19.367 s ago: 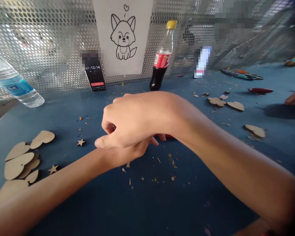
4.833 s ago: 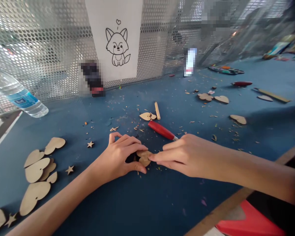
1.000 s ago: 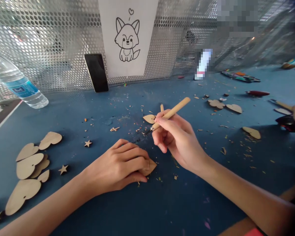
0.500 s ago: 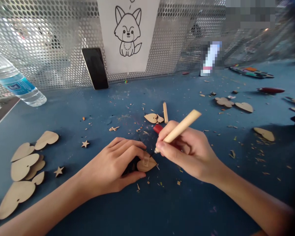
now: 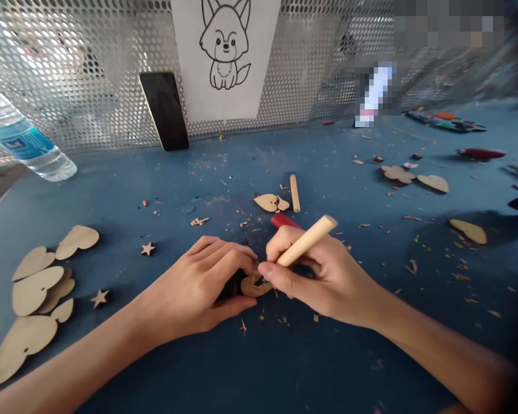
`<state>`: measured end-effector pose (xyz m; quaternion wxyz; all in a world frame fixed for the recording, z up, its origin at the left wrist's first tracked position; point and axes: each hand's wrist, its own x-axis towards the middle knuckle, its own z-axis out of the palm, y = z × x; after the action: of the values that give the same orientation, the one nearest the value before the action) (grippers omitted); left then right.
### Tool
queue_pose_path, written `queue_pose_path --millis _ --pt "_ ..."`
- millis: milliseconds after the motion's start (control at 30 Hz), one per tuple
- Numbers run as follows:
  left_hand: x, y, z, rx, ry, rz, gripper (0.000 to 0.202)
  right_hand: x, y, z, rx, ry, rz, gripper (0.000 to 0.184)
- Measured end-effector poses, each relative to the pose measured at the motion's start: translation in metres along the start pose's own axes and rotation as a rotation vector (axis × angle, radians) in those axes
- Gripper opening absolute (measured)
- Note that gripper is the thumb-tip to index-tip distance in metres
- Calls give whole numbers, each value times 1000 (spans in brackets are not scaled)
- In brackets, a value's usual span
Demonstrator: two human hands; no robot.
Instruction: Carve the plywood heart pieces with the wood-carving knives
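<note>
A wooden heart cutout (image 5: 254, 286) lies flat on the blue bench (image 5: 328, 368), directly between the two hands and partly covered by both. The left hand (image 5: 190, 287) is the holding side: its grip is closed down over the cutout, with the fingertips (image 5: 242, 256) at the heart's near edge and the thumb running along its lower side. The right hand (image 5: 323, 279) holds a wooden-handled carving tool (image 5: 306, 241) in a closed, pen-style grip, with the handle angled up and away from the fingers. The tool's tip is hidden behind the fingers, so its contact with the cutout cannot be confirmed.

Just beyond the right hand, a red-handled knife (image 5: 285, 221) lies partly hidden behind the fingers. Farther out are a short wooden dowel (image 5: 294, 193) and a small heart piece (image 5: 267, 202) — both well clear of the grips. Wood shavings (image 5: 243, 326) are scattered around the work area.

Left of the hands sits a loose group of heart cutouts (image 5: 37, 290), with small wooden stars (image 5: 147, 248) nearby. More hearts (image 5: 433, 183) lie to the right. At the rear, a smartphone (image 5: 164, 112) leans against a perforated metal screen (image 5: 90, 75), below a paper fox drawing (image 5: 224, 52). A water bottle (image 5: 26, 146) lies at the left.
</note>
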<state>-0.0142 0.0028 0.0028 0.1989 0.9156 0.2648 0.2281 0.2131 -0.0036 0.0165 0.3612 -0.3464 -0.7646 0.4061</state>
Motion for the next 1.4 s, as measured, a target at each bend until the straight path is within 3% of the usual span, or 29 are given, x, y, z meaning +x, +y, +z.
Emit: queue_pose_path --millis 300,600,1400 --pt "0 0 -1 -7 -2 14 21 -3 -1 0 -63 -2 -54 18" --pt "1 0 -1 -6 -10 15 21 -4 3 0 23 -39 -5 16" --pt "1 -2 0 -9 -19 25 21 -4 0 -3 -15 -4 -19 17"
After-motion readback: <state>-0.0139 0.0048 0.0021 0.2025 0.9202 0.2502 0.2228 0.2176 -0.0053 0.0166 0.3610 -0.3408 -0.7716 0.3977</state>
